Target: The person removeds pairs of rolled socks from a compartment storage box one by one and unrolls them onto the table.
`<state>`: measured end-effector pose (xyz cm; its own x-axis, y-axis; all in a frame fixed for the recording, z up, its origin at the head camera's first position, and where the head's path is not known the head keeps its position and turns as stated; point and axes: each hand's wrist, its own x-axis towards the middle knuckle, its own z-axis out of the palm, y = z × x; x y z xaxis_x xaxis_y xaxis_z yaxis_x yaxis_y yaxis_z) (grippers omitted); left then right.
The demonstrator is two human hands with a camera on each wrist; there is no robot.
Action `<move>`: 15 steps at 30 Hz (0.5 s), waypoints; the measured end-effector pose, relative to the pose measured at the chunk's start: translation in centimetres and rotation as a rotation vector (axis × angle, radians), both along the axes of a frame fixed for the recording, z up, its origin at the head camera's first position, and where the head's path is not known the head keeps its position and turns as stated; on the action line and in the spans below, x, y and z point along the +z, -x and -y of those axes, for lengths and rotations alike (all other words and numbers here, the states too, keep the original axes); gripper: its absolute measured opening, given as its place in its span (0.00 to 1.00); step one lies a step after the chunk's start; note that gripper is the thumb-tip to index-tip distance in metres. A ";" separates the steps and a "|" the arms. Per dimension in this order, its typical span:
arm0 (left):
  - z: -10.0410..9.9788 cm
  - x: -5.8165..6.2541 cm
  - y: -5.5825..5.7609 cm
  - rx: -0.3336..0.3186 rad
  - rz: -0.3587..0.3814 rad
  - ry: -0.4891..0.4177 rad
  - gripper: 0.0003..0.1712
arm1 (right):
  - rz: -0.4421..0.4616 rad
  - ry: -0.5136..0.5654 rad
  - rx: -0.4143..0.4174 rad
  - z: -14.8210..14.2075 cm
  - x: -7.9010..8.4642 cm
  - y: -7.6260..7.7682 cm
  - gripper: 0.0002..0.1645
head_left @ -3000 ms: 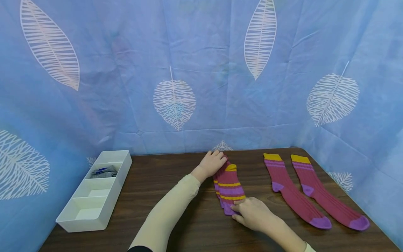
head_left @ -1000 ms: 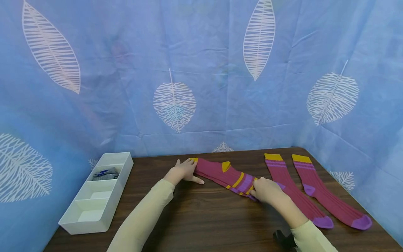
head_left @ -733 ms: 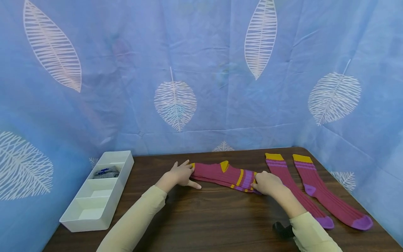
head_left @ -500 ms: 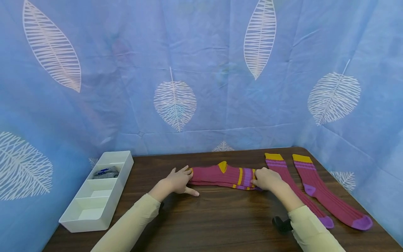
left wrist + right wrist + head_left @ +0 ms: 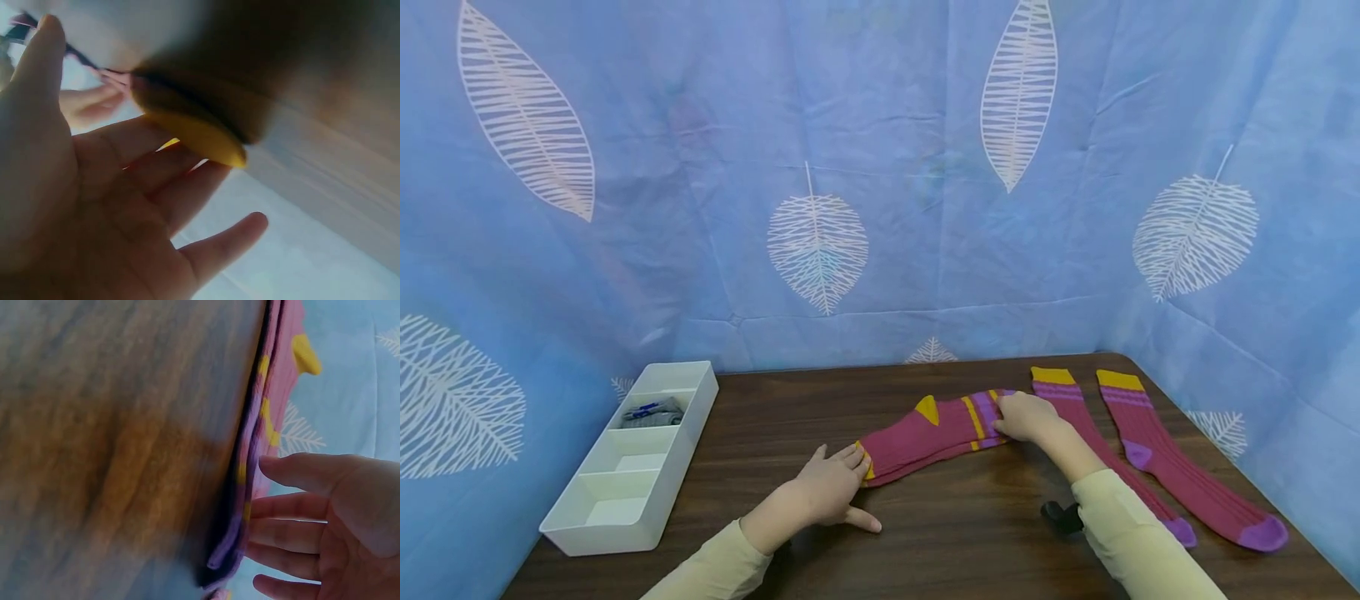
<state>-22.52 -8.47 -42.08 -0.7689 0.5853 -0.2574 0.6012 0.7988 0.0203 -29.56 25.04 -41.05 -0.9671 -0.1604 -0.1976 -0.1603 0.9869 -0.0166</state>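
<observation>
Two maroon socks lie one on top of the other, a stacked pair (image 5: 913, 442) with yellow toes and heels and yellow-and-purple striped cuffs. Across the middle of the table they slant, toes nearer me on the left. My left hand (image 5: 831, 487) rests its straight fingers on the toe end, thumb spread away; the left wrist view shows the yellow toe (image 5: 206, 140) against those fingertips. At the cuff end, my right hand (image 5: 1033, 419) touches the stripes. In the right wrist view its fingers (image 5: 287, 534) are extended against the layered sock edges (image 5: 250, 450).
Two more maroon socks, one nearer (image 5: 1075, 417) and one farther right (image 5: 1180, 467), lie flat with purple heels and toes. A white divided tray (image 5: 662, 483) stands at left, with a grey-and-blue folded item (image 5: 653, 412) in one compartment. A blue leaf-patterned curtain (image 5: 910, 250) hangs behind the table.
The stacked socks have turned from upright to crosswise on the table. In the last half second their toe end has swung toward me with my left hand, while the cuff end has shifted slightly away.
</observation>
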 end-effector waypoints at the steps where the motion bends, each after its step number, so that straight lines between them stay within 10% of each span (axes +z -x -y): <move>1: -0.2 0.1 -0.6 -0.007 0.005 0.001 0.56 | 0.003 -0.005 0.004 0.0 -0.1 0.2 0.28; 15: -2.8 0.9 -5.7 -0.278 -0.078 0.082 0.50 | 0.067 0.091 0.071 -1.2 -0.5 2.2 0.43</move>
